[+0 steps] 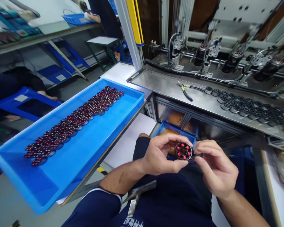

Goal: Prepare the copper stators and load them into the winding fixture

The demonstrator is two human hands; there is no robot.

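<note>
My left hand [164,154] is closed around a small round motor stator [183,151], gripping its rim between thumb and forefinger. Its face is turned up, with red wire coils in a ring around an open centre. Close against the stator's right edge, my right hand [215,165] pinches with thumb and forefinger; a thin reddish wire [191,159] runs from the stator to these fingertips. Both hands are above my lap. To the left, a long blue tray [104,138] holds many similar stators with red coils [75,121], packed in slanting rows.
A metal machine ledge [156,80] ahead carries green-handled cutting pliers [186,91] and a cluster of black ring-shaped parts [248,105]. Machine fixtures [201,55] stand behind it. Below the ledge sits a blue bin [191,138]. Another person's arm [94,17] shows at the back.
</note>
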